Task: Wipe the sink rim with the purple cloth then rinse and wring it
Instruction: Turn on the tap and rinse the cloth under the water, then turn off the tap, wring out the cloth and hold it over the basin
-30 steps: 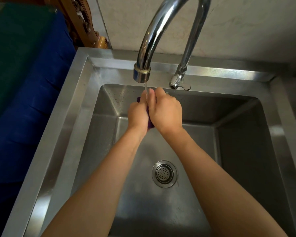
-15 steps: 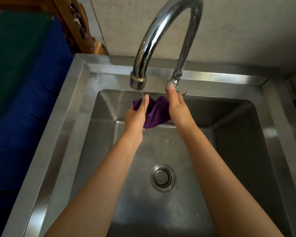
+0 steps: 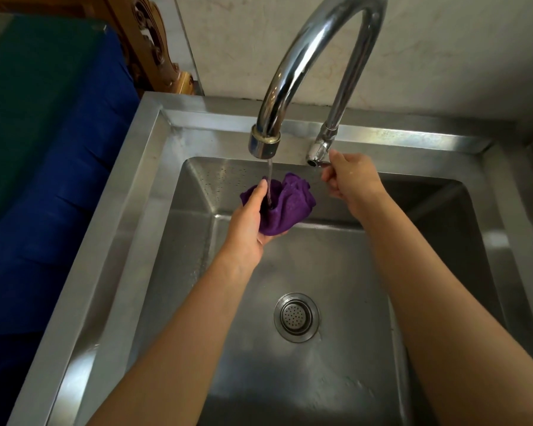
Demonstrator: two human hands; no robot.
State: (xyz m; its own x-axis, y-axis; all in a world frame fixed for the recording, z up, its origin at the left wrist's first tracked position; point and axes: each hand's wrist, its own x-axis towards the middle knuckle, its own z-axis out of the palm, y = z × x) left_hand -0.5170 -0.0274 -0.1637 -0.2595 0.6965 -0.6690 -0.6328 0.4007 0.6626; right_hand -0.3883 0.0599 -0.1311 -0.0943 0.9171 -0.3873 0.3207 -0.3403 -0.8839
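Note:
A bunched purple cloth (image 3: 285, 204) sits in my left hand (image 3: 251, 222), which grips it from below over the steel sink basin. A thin stream of water falls from the curved tap spout (image 3: 264, 144) onto the cloth. At the tap's base, my right hand (image 3: 350, 179) has its fingers curled at the small tap handle (image 3: 317, 155). The sink rim (image 3: 413, 138) runs along the back, behind both hands.
The round drain strainer (image 3: 296, 317) lies in the basin floor below my arms. A blue and green covered surface (image 3: 43, 149) lies to the left of the sink. A carved wooden piece (image 3: 154, 50) stands behind the sink's left corner. A pale wall rises behind the tap.
Both hands were pressed together around the cloth under the water. My right hand let go and moved right to the tap handle; the cloth now opens up in my left hand alone.

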